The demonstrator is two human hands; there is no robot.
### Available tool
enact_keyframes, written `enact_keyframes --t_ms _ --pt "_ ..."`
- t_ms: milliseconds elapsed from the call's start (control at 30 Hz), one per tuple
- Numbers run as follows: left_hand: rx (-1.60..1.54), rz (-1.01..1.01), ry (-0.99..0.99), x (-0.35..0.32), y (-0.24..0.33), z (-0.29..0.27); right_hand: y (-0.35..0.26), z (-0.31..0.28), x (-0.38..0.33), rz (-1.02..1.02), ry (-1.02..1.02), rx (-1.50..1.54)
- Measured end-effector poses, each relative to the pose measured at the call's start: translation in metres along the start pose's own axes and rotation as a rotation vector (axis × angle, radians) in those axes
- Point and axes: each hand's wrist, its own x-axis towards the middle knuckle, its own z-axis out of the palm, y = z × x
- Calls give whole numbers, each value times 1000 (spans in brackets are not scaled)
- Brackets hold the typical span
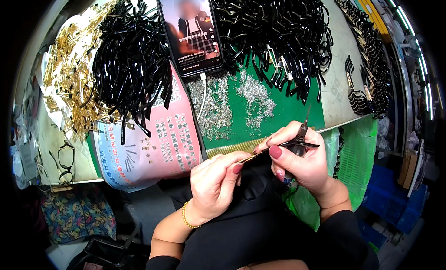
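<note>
My left hand [214,184], with a gold bead bracelet at the wrist, pinches the thin gold end of an eyeglass temple [297,143]. Its black curved tip reaches to my right hand [297,161], whose thumb and fingers close around that part. A dark screwdriver [303,130] with a thin bit pointing up is also held in my right hand; the palm hides much of its body. Both hands meet just off the table's front edge, over my lap. Beyond them, small silver screws [216,107] lie heaped on a green mat [239,110].
Black eyeglass temples form a left pile [132,61] and a right pile [274,28], with a lit phone [193,33] between them. Gold metal parts [69,70] are heaped far left. Glasses [66,161] rest by a printed sheet [158,135]. A green basket [357,163] stands right.
</note>
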Motion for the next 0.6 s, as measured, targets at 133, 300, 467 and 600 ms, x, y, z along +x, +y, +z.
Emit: enact_keyframes --t_ms 133,300,467,600 --pt "6 -14 -7 -1 4 7 3 -3 5 45 -56 5" --pt "233 97 -74 -1 3 8 -2 -5 -1 102 -96 -158" --pt "158 -203 -222 0 8 6 3 -39 10 -238 -220 -876" --pt "-10 -283 -2 -4 4 -4 -13 -44 9 -277 -232 -1430"
